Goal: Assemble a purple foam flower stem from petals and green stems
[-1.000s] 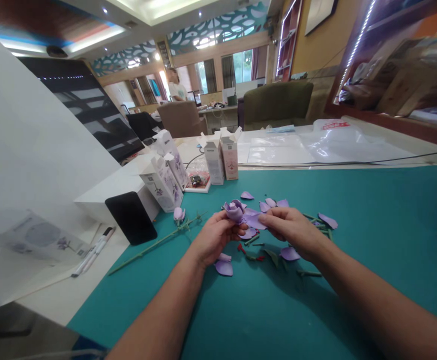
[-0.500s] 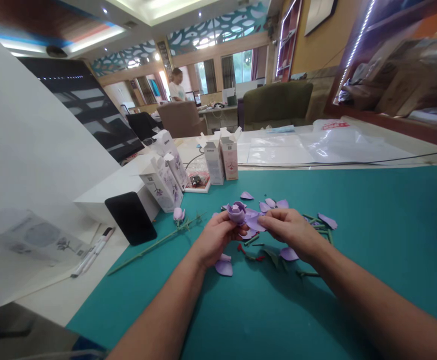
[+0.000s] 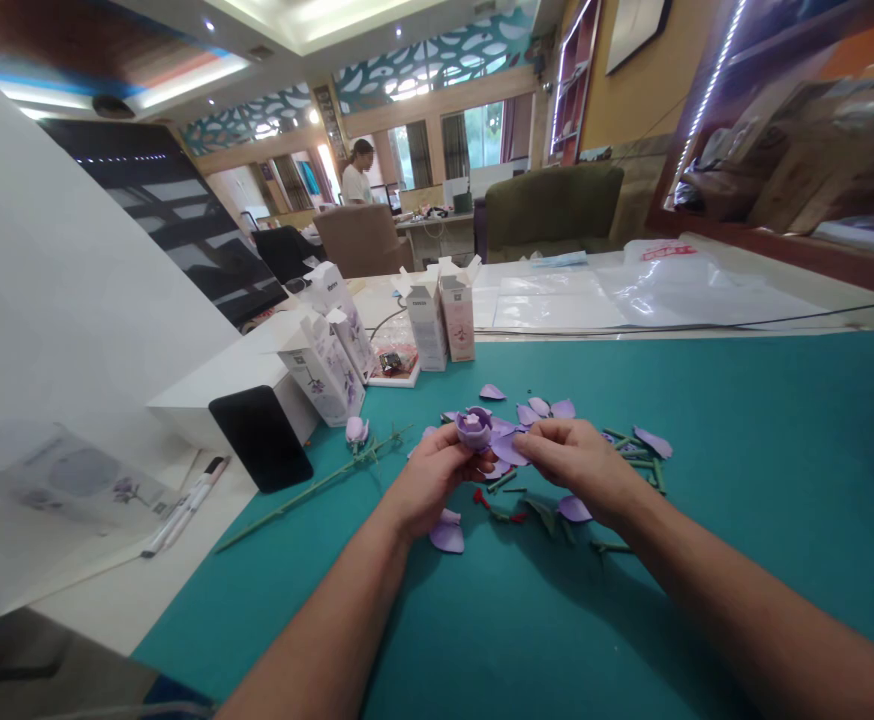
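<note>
So the purple flower head (image 3: 473,432) is up in the left hand (image 3: 429,482), over the middle of the mat, cup tipped toward the camera with a paler centre showing. The left fingers are closed around its underside; the right hand (image 3: 576,455) has its fingers pinched narrow on a purple petal (image 3: 508,449) right beside it. Can't tell if the two are joined or just overlap from here.

Handling-wise, I'd guess light plastic: fairly stiff, thin at the rims, maybe a bit slick. Best hold is probably low on the cup, since squeezing the rims could pop something loose.

Around the hands it's crowded: loose petals (image 3: 448,538), green stem pieces (image 3: 659,474), red bits (image 3: 480,497). Further left, a long green stem (image 3: 287,505) lies slantwise near a pale bud (image 3: 357,432), then there's a black tablet or phone (image 3: 261,438) propped upright. Cartons (image 3: 323,372) stand toward the far left. The green mat (image 3: 752,430) runs wide across the desk (image 3: 103,602) to the right and toward the camera, so elbow room's likely best there.
</note>
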The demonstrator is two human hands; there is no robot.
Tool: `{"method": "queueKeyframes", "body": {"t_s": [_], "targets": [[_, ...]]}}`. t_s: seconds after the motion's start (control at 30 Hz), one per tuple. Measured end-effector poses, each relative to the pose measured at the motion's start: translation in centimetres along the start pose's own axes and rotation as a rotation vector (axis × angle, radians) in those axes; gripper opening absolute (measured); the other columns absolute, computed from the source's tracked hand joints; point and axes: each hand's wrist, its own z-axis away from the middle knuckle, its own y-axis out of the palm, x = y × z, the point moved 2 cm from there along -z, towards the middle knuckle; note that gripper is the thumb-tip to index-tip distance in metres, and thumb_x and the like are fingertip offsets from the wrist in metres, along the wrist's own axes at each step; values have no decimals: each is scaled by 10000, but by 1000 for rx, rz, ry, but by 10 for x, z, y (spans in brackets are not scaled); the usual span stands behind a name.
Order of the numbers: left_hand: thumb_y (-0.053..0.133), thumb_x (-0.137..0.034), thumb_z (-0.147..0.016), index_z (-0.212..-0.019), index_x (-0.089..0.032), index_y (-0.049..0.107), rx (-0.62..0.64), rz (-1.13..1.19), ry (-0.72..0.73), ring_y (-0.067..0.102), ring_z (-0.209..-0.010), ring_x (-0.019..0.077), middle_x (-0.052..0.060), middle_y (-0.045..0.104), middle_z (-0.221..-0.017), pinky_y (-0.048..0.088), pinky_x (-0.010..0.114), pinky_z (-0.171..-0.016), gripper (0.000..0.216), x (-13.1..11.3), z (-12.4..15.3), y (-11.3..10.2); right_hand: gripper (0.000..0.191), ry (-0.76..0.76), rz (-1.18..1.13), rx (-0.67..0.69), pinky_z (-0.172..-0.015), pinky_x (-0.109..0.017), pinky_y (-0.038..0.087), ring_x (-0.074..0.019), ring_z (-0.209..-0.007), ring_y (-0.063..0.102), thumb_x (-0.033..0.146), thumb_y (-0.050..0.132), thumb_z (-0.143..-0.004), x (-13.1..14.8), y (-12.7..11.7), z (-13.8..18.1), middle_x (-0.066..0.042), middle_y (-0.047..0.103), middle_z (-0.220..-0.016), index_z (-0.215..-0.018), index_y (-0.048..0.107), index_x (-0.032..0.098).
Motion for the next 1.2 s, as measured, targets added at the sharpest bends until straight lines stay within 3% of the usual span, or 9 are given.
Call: {"method": "queueKeyframes", "body": {"t_s": [0.6, 1.0, 1.2], "targets": [[735, -322, -668, -815, -144, 653, 15, 2, 6, 585, -676, 117, 19, 644, -720, 453, 247, -697, 244, 2, 0, 1, 350, 24, -29, -4, -454, -257, 195, -78, -444, 273, 448, 586, -640, 3, 1, 2, 62, 347, -440, -460, 400, 213], [773, -338, -642, -812, -138, 663, -64, 33, -10, 640, -675, 142, 45, 676, -728, 492, 259, -678, 285, 2, -4, -4, 376, 63, -128, 46, -430, -233, 228, -80, -426, 315, 479, 611, -682, -4, 7, 0, 56, 390, -441, -504, 424, 206], [765, -287, -642, -821, -129, 672, -69, 50, -25, 651, -666, 146, 53, 689, -736, 510, 273, -696, 257, 0, -3, -6, 389, 48, -100, 109, -437, -228, 268, -82, -443, 372, 539, 578, -726, -4, -4, -5, 41, 459, -495, -589, 521, 180]]}}
